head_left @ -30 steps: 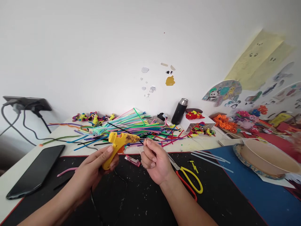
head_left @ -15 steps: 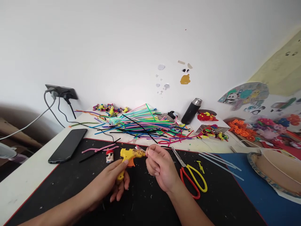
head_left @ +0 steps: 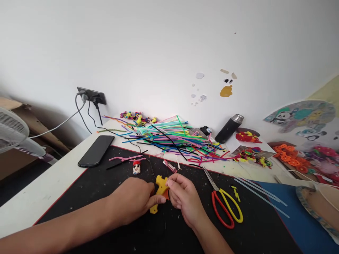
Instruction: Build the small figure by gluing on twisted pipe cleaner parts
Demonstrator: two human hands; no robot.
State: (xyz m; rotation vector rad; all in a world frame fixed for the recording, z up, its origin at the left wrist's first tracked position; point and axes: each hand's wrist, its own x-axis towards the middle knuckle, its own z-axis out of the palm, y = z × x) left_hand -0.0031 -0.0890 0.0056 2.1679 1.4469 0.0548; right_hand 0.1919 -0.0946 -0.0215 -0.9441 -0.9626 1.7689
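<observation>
A yellow glue gun (head_left: 161, 181) with an orange trigger is low over the black mat, its handle angled down. My left hand (head_left: 134, 197) is at the handle, the thumb lying across it and the other fingers mostly hidden. Just right of the gun, my right hand (head_left: 185, 195) is closed in a pinch at thumb and forefinger; whatever is between the tips is too small to make out. A small figure head with a red cap (head_left: 136, 167) sits behind my left hand. Scissors (head_left: 222, 199) with red and yellow handles lie right of my right hand.
Behind the mat (head_left: 106, 197) spreads a heap of coloured pipe cleaners (head_left: 169, 135). A phone (head_left: 96, 151) lies left, a pink lighter (head_left: 170, 166) behind the gun. Clear glue sticks (head_left: 262, 192), a small yellow piece (head_left: 235, 193), a black flask (head_left: 230, 128) and a round basket (head_left: 315, 208) are right.
The glue gun has turned and dropped lower, its nozzle no longer at my right fingertips. My left hand has rolled over, back upward. The view has swung left; my right hand keeps its pinch.
</observation>
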